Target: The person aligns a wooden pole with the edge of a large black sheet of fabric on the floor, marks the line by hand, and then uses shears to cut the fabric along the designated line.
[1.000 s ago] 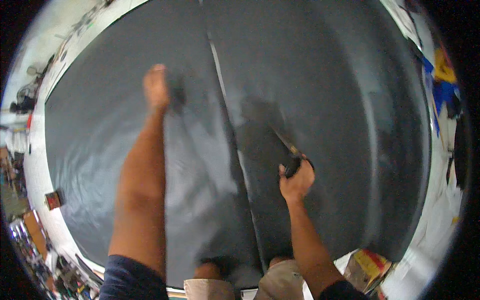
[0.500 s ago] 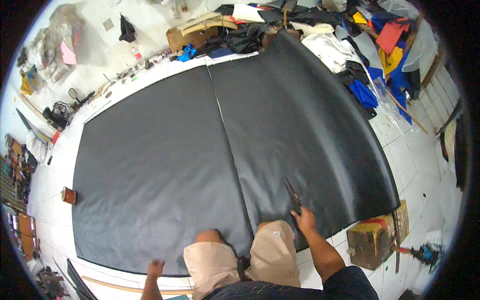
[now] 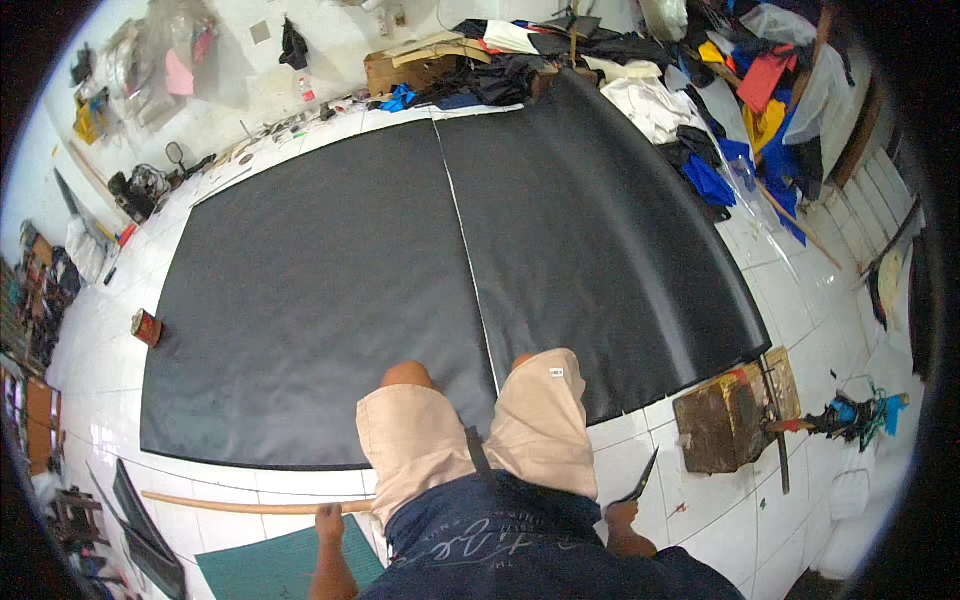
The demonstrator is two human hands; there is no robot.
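Observation:
A pair of dark scissors (image 3: 640, 480) is in my right hand (image 3: 622, 518), beside my right thigh, blades pointing up and away. My left hand (image 3: 328, 516) hangs low by my left thigh, over a long wooden stick (image 3: 225, 507); its fingers are foreshortened, and whether it touches the stick is unclear. Ahead of me, a large black sheet (image 3: 320, 290) covers much of the floor. A narrow light gap splits it from the far edge down to between my knees. The right part bulges up along its outer side.
A small red can (image 3: 146, 328) stands at the sheet's left edge. At the right are a worn box-like block (image 3: 718, 422) and a bundle of blue and dark strips (image 3: 855, 418). A green mat (image 3: 280, 562) lies near my left hand. Fabric scraps (image 3: 650, 105) pile up at the far right.
My right hand has drawn back from above the sheet to beside my thigh, still holding the scissors. The view has shifted backward, and the light gap now shows further down between the two parts.

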